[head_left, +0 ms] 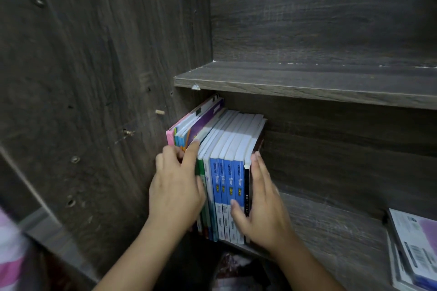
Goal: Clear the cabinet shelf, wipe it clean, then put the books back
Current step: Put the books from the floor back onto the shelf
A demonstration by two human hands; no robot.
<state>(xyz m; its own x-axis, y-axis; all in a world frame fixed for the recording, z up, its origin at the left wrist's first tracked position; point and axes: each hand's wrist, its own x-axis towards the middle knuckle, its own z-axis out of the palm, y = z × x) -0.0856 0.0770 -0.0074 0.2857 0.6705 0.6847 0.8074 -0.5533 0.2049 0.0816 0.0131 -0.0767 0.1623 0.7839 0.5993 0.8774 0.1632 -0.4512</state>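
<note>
Standing books (227, 172) against wall (94, 78), booklets (416, 243) right

The cabinet's side panel (94, 78) and the shelf (331, 231) are dark grey wood-grain board, matt and faintly rough, with pale scuffs and chipped specks along the upper shelf (307, 85), and a bare, light wooden dowel (160, 112) sticks out of the panel. The books (227, 184) have smooth, glossy card spines and matt white paper page edges (238, 132). The booklets (416, 243) lying on the shelf at the right have slick, shiny covers.
</note>
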